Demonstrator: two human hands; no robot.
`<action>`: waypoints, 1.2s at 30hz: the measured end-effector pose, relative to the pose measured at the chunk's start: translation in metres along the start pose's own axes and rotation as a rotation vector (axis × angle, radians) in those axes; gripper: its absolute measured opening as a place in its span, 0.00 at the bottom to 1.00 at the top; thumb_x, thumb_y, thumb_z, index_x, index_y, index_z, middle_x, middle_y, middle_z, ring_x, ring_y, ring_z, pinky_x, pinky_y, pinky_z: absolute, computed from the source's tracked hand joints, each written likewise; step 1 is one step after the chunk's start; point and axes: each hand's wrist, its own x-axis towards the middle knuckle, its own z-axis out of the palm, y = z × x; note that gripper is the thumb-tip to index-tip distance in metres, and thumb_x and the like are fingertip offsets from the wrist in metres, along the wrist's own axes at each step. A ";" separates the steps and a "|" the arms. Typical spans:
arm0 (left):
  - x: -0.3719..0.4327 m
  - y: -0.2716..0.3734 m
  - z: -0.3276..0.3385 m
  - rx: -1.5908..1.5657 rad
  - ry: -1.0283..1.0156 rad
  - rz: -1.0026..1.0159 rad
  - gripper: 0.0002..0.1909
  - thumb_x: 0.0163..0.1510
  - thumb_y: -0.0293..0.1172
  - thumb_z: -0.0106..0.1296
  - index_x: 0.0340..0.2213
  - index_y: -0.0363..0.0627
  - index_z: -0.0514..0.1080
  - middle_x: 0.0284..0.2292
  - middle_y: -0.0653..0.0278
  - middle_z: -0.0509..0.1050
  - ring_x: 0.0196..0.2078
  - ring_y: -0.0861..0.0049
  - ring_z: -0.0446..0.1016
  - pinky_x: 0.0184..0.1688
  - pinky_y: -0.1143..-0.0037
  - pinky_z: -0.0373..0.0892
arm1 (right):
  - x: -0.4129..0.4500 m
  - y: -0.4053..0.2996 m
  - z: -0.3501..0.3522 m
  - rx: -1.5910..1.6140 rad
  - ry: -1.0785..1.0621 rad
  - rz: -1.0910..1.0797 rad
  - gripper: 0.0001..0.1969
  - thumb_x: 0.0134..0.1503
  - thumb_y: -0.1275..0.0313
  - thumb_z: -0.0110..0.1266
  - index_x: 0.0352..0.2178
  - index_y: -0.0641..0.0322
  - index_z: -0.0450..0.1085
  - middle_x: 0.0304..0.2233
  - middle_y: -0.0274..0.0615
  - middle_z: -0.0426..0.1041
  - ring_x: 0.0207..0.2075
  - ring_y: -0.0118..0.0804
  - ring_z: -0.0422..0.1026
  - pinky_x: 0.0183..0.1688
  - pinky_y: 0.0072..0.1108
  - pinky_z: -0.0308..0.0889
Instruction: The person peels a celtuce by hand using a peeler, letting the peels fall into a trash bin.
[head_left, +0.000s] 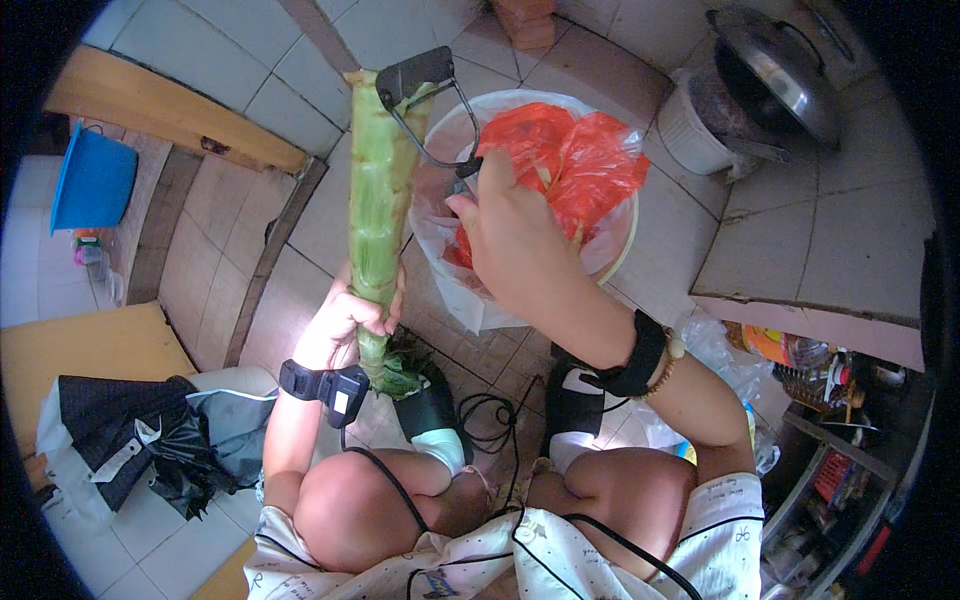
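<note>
My left hand (349, 319) grips a thick pale green stem (375, 202), which looks like celtuce, near its narrow lower end. The stem stands roughly upright in view, wide end at the top, with dark leafy remains (401, 375) below my fist. My right hand (514, 225) is closed around the handle of a wire-framed peeler (457, 90), the handle mostly hidden by my fingers. The peeler's broad black head lies against the stem's upper end. Beneath and beside my right hand is a round bin (626, 259) lined with a whitish bag, holding a crumpled red plastic bag (562, 154).
At the upper right, a wok lid (784, 71) leans above a white bucket (694, 127). Bottles (802, 349) and shelving (840, 442) stand to the right. A folded dark umbrella (142, 435) lies left, below a blue basin (94, 176). Black cable (487, 420) loops between my feet.
</note>
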 end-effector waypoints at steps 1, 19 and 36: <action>0.001 0.000 0.002 -0.001 -0.011 -0.024 0.21 0.18 0.23 0.43 0.24 0.36 0.62 0.15 0.64 0.64 0.17 0.78 0.64 0.20 0.82 0.60 | 0.000 0.004 0.001 -0.021 0.017 -0.010 0.15 0.51 0.71 0.46 0.32 0.73 0.51 0.18 0.62 0.65 0.24 0.62 0.66 0.23 0.40 0.59; 0.009 -0.005 0.003 -0.049 -0.060 -0.057 0.22 0.17 0.22 0.43 0.26 0.36 0.62 0.16 0.62 0.64 0.16 0.76 0.63 0.18 0.80 0.61 | -0.001 0.006 0.006 0.005 0.024 0.014 0.15 0.51 0.73 0.45 0.33 0.75 0.51 0.17 0.63 0.64 0.23 0.62 0.66 0.22 0.39 0.59; 0.012 -0.002 0.009 0.042 -0.026 -0.026 0.19 0.18 0.22 0.43 0.23 0.36 0.62 0.14 0.62 0.64 0.16 0.76 0.63 0.19 0.81 0.60 | 0.000 0.009 0.011 -0.025 0.054 0.037 0.13 0.51 0.73 0.44 0.31 0.74 0.51 0.16 0.64 0.64 0.22 0.61 0.66 0.21 0.39 0.59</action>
